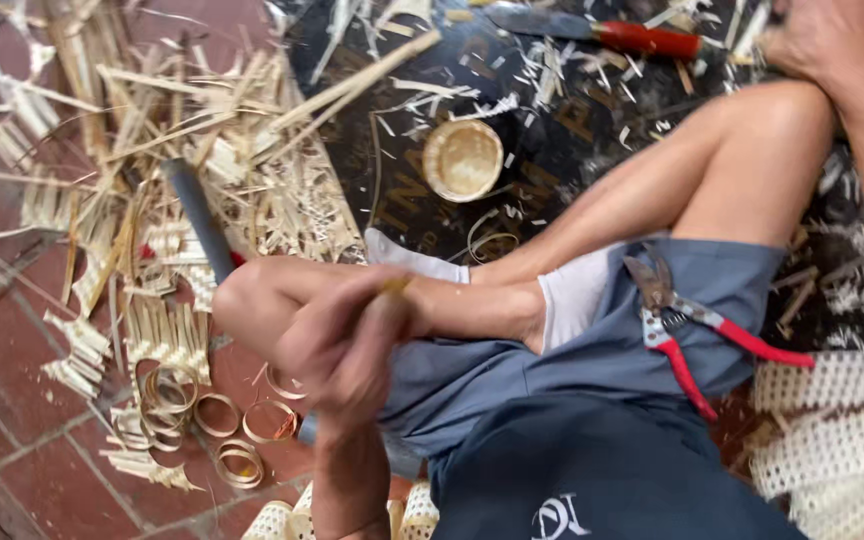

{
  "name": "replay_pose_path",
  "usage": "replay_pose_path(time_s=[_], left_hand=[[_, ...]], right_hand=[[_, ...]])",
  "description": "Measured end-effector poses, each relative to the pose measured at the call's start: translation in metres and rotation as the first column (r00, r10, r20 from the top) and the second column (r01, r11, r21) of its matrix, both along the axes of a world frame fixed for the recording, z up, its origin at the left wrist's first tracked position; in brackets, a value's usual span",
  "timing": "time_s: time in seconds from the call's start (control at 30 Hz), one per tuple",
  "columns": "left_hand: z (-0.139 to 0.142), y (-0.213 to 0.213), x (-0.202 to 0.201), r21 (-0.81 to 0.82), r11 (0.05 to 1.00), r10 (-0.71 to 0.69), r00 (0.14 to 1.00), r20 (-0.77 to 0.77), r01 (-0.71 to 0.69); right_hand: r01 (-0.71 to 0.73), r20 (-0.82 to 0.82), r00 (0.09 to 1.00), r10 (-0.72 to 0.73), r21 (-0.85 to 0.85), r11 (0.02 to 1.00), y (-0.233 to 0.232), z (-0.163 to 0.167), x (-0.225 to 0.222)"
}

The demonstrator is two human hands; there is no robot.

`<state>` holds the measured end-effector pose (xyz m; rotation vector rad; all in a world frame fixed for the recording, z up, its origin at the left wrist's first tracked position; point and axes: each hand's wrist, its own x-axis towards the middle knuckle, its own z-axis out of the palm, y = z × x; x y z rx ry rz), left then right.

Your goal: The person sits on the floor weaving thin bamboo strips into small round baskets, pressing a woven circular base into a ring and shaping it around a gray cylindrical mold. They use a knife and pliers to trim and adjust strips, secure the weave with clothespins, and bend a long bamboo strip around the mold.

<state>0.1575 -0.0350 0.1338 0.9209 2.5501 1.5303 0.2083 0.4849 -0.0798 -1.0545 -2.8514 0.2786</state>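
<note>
Pinching a thin bamboo strip (395, 285), the blurry left hand (337, 340) looks closed. Right hand (822, 40) rests on the knee; grip unclear. Best hold the strip tight and go slowly.

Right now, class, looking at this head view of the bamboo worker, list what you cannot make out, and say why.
- Left hand: motion-blurred; the thin strip it pinches is barely visible.
- Right hand: cut off by the top-right corner; what it touches is unseen.
- Knife with red handle: blade partly buried under shavings.
- Dark rod: its lower end is hidden behind the knee.
- Woven panel: cut off by the right edge.
</note>
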Motion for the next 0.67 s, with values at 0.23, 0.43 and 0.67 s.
replay_pose_path(time_s=[0.23,0.43,0.67], left_hand=[[-0.025,0.036,-0.006,0.327,0.941,-0.241,0.852,0.464,0.088],[-0.019,0.059,-0.005,0.277,0.946,-0.283,0.847,0.449,0.169],[-0.023,0.063,0.002,0.278,0.933,-0.321,0.877,0.357,0.228]], right_hand=[[-0.128,-0.181,0.978,0.105,-0.121,0.984,-0.092,0.048,0.022],[-0.533,-0.345,0.846,0.407,-0.564,0.630,-0.211,0.164,0.086],[-0.729,-0.456,0.661,0.596,-0.199,0.655,-0.261,0.207,0.065]])
